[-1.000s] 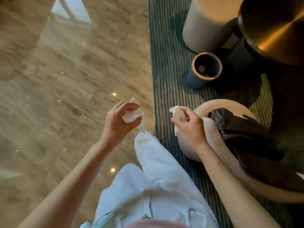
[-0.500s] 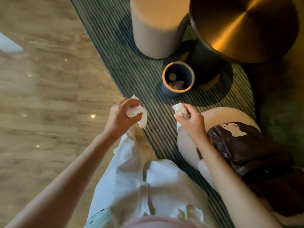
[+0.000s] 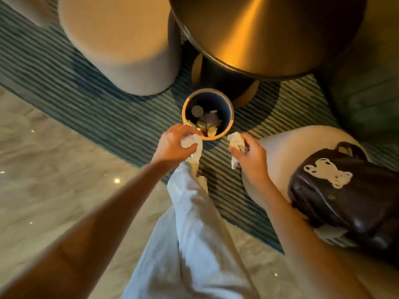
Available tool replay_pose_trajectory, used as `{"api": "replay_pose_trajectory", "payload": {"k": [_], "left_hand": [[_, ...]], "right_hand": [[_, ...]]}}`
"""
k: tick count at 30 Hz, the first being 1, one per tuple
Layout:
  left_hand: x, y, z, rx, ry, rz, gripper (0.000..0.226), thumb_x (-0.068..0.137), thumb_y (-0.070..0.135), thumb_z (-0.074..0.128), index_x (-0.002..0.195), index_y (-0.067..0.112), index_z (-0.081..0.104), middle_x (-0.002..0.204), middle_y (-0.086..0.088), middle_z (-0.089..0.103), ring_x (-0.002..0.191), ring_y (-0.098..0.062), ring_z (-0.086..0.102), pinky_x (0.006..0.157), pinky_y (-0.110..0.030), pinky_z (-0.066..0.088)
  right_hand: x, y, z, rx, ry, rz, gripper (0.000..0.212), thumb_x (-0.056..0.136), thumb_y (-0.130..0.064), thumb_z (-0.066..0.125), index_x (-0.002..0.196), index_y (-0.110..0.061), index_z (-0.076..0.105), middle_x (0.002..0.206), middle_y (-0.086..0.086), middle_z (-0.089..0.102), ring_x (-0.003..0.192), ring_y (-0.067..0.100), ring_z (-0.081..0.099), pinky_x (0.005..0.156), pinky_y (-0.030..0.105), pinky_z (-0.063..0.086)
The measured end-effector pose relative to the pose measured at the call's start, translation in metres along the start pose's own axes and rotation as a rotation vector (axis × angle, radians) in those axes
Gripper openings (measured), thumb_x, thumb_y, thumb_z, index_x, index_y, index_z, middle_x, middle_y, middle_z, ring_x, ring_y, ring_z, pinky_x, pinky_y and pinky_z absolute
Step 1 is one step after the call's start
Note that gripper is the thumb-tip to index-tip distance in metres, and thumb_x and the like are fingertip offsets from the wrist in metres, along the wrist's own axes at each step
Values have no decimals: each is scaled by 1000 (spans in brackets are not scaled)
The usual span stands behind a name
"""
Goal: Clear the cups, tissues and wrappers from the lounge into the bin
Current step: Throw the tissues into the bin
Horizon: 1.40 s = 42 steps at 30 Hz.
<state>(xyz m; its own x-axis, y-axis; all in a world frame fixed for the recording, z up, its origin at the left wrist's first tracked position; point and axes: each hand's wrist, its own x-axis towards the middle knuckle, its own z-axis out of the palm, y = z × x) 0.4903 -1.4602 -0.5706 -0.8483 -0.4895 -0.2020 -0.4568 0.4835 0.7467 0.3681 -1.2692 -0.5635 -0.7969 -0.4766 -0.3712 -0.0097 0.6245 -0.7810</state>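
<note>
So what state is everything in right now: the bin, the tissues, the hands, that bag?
Bin: upright on the striped rug, open at the top, already holding some rubbish.
Left hand: grips a crumpled white tissue at the bin's near rim.
Right hand: holds another crumpled tissue, just short of the bin.
Brown bag: lying on a round pouf.
</note>
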Motion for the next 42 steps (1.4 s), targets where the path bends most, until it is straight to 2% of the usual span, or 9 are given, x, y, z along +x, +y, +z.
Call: {"api": "replay_pose_trajectory", "payload": {"k": [4,8,13,17,21,24,30,36,42], "left_hand": [[90,-47,43,-68,-134,-115,33,73,18,74,103,25,63,102,12,54,96,-2,47,77,-5,31],[165,-96,96,-38,-221,32,39,70,6,77,107,8,64,108,-7,62,98,-12,54,83,-6,34],[228,-143,150,85,-277,191,39,70,6,79,106,1,65,106,-16,65,100,-31,62,90,-36,48],[243,-167,170,276,-433,221,52,77,24,75,123,8,57,126,-14,56,118,-32,50,99,-43,43],[240,-172,161,552,-379,323,52,83,34,64,128,12,53,132,-11,50,122,-29,45,101,-40,41],[232,-160,138,654,-377,389,55,86,35,61,134,10,48,138,-11,46,128,-28,40,106,-40,35],[205,-98,79,771,-481,356,57,89,35,53,139,13,38,143,-9,40,134,-27,32,111,-40,27],[140,-13,15,911,-539,626,53,94,39,43,141,14,35,143,-6,40,134,-25,31,111,-38,26],[40,63,-27,872,-585,876,50,95,39,42,137,10,42,135,-10,50,129,-25,40,110,-39,28]], "right_hand": [[67,34,33,19,52,142,24,82,-17,68,103,-26,64,91,-8,66,87,11,62,74,29,51],[123,71,65,45,111,221,26,84,-18,67,110,-17,65,96,-1,68,89,13,63,76,28,53],[172,114,110,153,164,285,33,85,-14,69,117,-7,61,109,9,66,103,23,62,89,38,52],[197,140,138,74,188,262,32,85,-20,69,114,-11,61,108,6,67,103,20,62,89,38,52],[220,152,160,-65,227,311,46,81,-25,73,123,-15,56,120,8,64,112,23,59,93,39,51],[224,147,168,-108,260,360,60,77,-27,76,130,-15,51,129,9,56,119,24,53,95,23,39],[179,90,145,-290,306,378,60,91,-42,55,142,-15,39,144,10,42,134,25,36,109,37,33],[52,-7,89,-217,483,294,41,96,-30,50,132,-9,51,130,11,52,123,27,46,102,37,40],[-111,-61,80,-121,680,421,41,98,-25,49,134,-5,51,138,15,50,130,30,42,110,38,32]]}}
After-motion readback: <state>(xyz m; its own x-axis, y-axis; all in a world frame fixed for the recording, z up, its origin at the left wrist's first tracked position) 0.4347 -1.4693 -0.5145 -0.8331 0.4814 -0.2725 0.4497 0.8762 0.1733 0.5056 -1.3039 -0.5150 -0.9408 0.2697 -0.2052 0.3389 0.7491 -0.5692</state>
